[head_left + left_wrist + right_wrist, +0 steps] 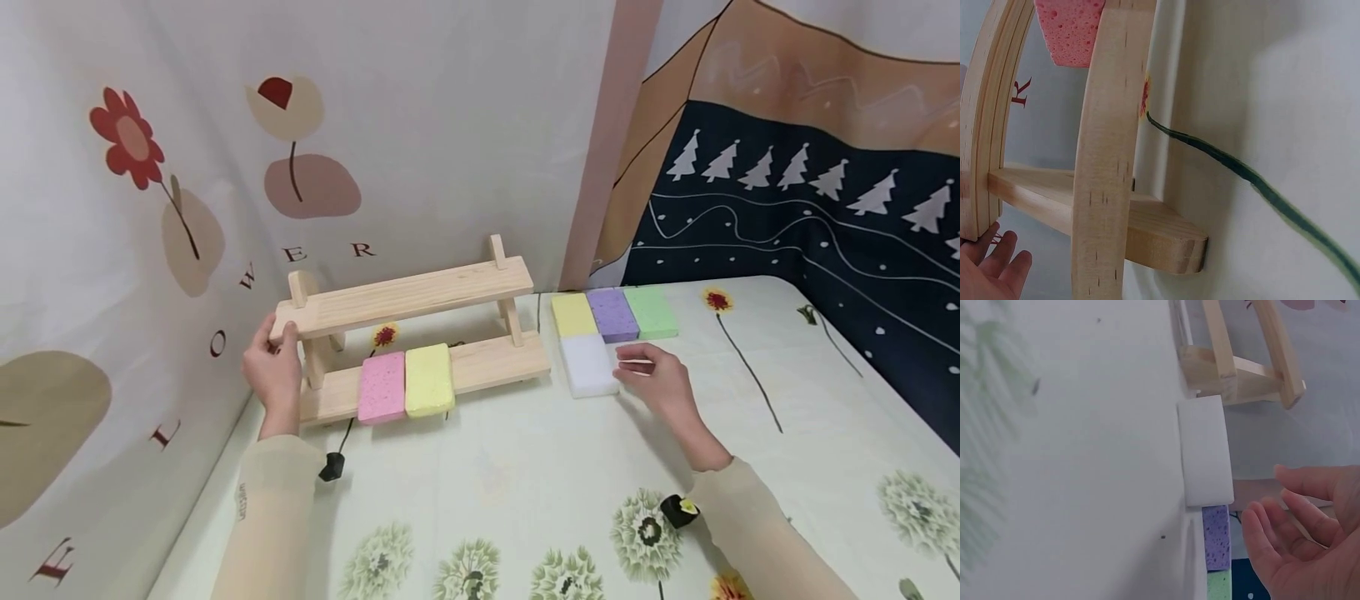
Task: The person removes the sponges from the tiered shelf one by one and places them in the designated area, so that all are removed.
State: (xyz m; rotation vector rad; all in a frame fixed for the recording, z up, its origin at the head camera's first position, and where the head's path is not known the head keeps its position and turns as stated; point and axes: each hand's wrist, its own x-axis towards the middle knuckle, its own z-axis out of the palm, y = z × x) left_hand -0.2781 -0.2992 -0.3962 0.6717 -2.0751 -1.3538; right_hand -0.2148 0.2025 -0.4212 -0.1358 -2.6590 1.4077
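Note:
My left hand point(274, 373) grips the left end of the upper board of a two-tier wooden shelf point(420, 293), with the thumb over its edge. In the left wrist view its fingertips point(1005, 250) show at the board's end. On the lower board, a pink sponge point(382, 388) and a yellow sponge point(429, 381) lie side by side. My right hand point(662, 385) hovers beside a white sponge point(589, 367), fingers loosely bent and nothing in them. The right wrist view shows a gap between that hand and the white sponge point(1205, 453).
Behind the white sponge, another yellow sponge point(573, 315), a purple sponge point(612, 315) and a green sponge point(651, 312) form a row on the flower-print tablecloth point(510, 467). A printed curtain point(450, 125) hangs close behind the shelf.

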